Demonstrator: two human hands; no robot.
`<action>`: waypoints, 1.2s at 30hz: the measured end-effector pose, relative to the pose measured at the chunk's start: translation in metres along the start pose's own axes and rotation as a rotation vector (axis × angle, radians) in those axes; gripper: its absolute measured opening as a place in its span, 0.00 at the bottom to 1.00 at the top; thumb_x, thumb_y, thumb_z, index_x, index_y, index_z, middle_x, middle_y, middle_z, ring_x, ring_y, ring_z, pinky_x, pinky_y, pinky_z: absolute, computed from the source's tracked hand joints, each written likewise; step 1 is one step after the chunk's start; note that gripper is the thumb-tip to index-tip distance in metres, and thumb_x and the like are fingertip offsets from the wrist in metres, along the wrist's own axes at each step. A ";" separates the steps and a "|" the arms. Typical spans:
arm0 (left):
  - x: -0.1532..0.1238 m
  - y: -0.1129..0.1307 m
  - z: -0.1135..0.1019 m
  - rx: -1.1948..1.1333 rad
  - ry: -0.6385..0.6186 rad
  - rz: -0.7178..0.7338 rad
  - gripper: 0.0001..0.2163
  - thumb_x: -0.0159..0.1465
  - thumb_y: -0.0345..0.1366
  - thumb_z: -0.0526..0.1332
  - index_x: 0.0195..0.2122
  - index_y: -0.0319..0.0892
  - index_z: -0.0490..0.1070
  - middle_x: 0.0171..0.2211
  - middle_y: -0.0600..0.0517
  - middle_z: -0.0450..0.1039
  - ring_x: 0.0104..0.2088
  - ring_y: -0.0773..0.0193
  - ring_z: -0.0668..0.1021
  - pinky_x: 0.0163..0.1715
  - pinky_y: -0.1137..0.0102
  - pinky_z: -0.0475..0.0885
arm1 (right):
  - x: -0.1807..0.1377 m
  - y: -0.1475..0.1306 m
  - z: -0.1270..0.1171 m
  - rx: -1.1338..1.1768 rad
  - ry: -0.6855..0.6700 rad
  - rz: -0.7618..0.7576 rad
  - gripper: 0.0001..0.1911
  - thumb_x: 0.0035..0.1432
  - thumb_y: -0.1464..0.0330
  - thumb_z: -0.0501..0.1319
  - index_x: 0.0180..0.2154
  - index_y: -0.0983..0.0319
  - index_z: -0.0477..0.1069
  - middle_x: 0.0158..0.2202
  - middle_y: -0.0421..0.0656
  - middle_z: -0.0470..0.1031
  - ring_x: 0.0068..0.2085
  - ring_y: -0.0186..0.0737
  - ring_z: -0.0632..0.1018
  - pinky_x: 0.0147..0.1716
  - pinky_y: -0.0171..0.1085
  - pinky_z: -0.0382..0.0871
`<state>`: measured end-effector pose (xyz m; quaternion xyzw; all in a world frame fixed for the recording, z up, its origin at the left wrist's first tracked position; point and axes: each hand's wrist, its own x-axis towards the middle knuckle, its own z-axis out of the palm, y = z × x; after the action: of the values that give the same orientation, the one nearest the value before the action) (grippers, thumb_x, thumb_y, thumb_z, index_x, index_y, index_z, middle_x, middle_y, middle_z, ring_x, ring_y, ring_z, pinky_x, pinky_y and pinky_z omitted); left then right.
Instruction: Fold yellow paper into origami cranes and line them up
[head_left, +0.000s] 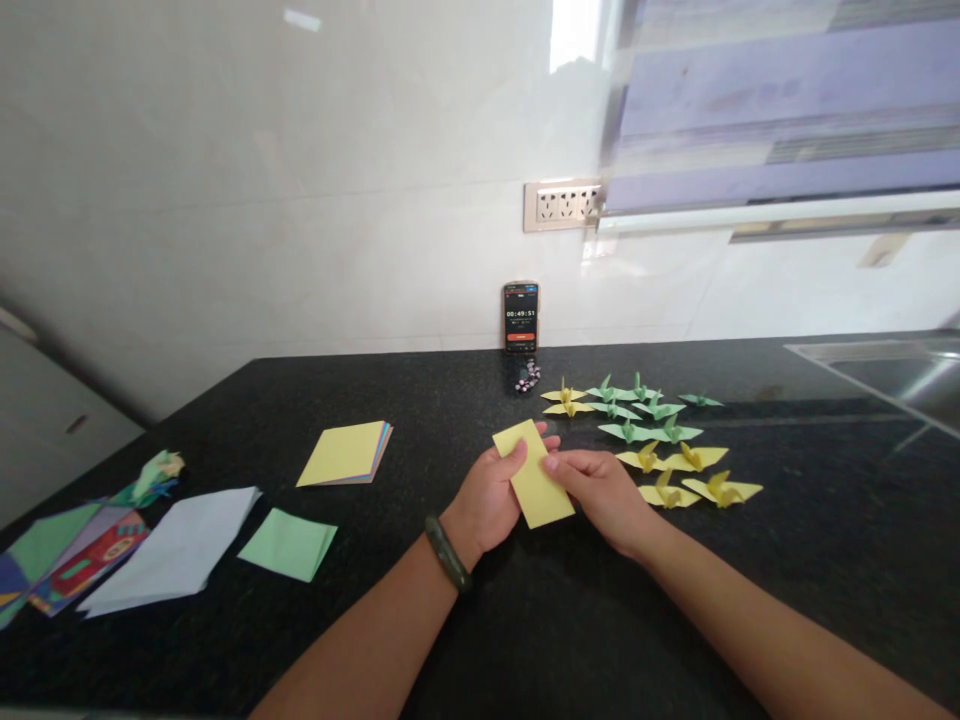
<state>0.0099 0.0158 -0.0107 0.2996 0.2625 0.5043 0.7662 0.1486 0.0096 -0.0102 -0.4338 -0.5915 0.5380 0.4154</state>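
Observation:
A piece of yellow origami paper (541, 492), folded into a narrow rectangle, is held above the black counter between both hands. My left hand (491, 495) grips its left edge, thumb on top and fingers behind; a dark bangle circles that wrist. From the other side, my right hand (604, 495) pinches the right edge with its thumb on the face. Beyond and to the right of my right hand sit several folded paper cranes, yellow ones (664, 490) nearer and green ones (630, 430) behind, with a yellow pair (566, 395) at the back left of the group.
Left of my hands lie a stack of coloured paper (341, 455), a green sheet (289, 545), white sheets (172, 550) and a colourful packet (94, 560). A phone (521, 318) showing a timer leans on the wall, a beaded bracelet (528, 376) before it. A sink (900, 375) is far right.

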 end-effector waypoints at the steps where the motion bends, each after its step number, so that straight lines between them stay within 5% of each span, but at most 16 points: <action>1: 0.001 0.002 -0.001 -0.031 0.032 -0.021 0.13 0.58 0.36 0.58 0.43 0.38 0.69 0.43 0.43 0.73 0.43 0.56 0.75 0.46 0.59 0.66 | -0.001 -0.001 -0.001 -0.121 -0.004 -0.054 0.20 0.56 0.56 0.53 0.28 0.65 0.74 0.21 0.41 0.71 0.23 0.36 0.71 0.24 0.34 0.65; 4: 0.004 0.007 -0.005 -0.102 0.086 -0.052 0.11 0.60 0.36 0.55 0.40 0.36 0.70 0.43 0.42 0.72 0.43 0.56 0.75 0.46 0.59 0.67 | -0.001 -0.007 -0.007 -0.498 0.059 -0.347 0.14 0.59 0.64 0.51 0.38 0.63 0.72 0.30 0.43 0.72 0.32 0.38 0.73 0.32 0.36 0.67; 7: 0.005 0.010 -0.008 -0.136 0.117 -0.071 0.10 0.61 0.35 0.53 0.39 0.36 0.70 0.42 0.42 0.73 0.43 0.56 0.75 0.46 0.60 0.67 | -0.003 -0.015 -0.016 -0.796 -0.033 -0.599 0.17 0.56 0.72 0.53 0.48 0.60 0.66 0.40 0.47 0.68 0.40 0.40 0.71 0.38 0.39 0.66; 13: 0.003 0.005 -0.004 -0.089 0.084 -0.084 0.11 0.61 0.35 0.53 0.43 0.38 0.68 0.41 0.43 0.73 0.41 0.57 0.75 0.42 0.61 0.69 | -0.005 -0.017 -0.017 -0.870 -0.153 -0.773 0.10 0.57 0.73 0.53 0.39 0.59 0.71 0.35 0.45 0.66 0.38 0.37 0.70 0.35 0.35 0.66; 17: 0.000 0.006 -0.001 -0.021 0.057 0.001 0.17 0.59 0.31 0.55 0.51 0.42 0.63 0.40 0.45 0.74 0.38 0.60 0.76 0.38 0.65 0.69 | -0.004 -0.014 -0.009 -0.665 -0.100 -0.687 0.07 0.58 0.72 0.53 0.35 0.61 0.70 0.34 0.45 0.70 0.37 0.36 0.72 0.37 0.35 0.67; 21: -0.001 0.004 0.000 0.026 0.008 0.028 0.13 0.58 0.31 0.57 0.45 0.36 0.68 0.39 0.43 0.74 0.39 0.59 0.76 0.43 0.64 0.68 | 0.000 -0.009 -0.007 -0.585 0.068 -0.465 0.10 0.57 0.68 0.55 0.25 0.62 0.68 0.25 0.40 0.70 0.27 0.33 0.70 0.29 0.33 0.65; 28: -0.002 -0.003 -0.003 0.143 -0.055 0.092 0.24 0.59 0.51 0.52 0.41 0.34 0.71 0.41 0.41 0.72 0.44 0.55 0.73 0.45 0.59 0.67 | 0.003 -0.005 -0.007 -0.481 0.216 -0.218 0.13 0.52 0.63 0.57 0.21 0.63 0.67 0.19 0.38 0.67 0.22 0.32 0.67 0.23 0.32 0.60; 32: -0.005 -0.002 -0.003 0.403 -0.127 0.140 0.19 0.54 0.42 0.63 0.43 0.36 0.71 0.41 0.45 0.73 0.43 0.57 0.73 0.46 0.62 0.65 | 0.003 -0.008 -0.005 -0.433 0.260 -0.168 0.13 0.51 0.61 0.58 0.21 0.63 0.67 0.18 0.38 0.67 0.22 0.32 0.66 0.22 0.32 0.59; 36: -0.005 -0.002 -0.002 0.503 -0.124 0.145 0.16 0.55 0.38 0.62 0.42 0.36 0.71 0.39 0.46 0.73 0.41 0.58 0.73 0.46 0.62 0.66 | 0.003 -0.006 -0.004 -0.400 0.262 -0.140 0.13 0.51 0.61 0.58 0.22 0.64 0.68 0.19 0.40 0.68 0.22 0.33 0.67 0.23 0.33 0.61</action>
<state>0.0081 0.0106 -0.0130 0.5287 0.3100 0.4574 0.6443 0.1513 0.0137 -0.0038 -0.5315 -0.6559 0.3194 0.4305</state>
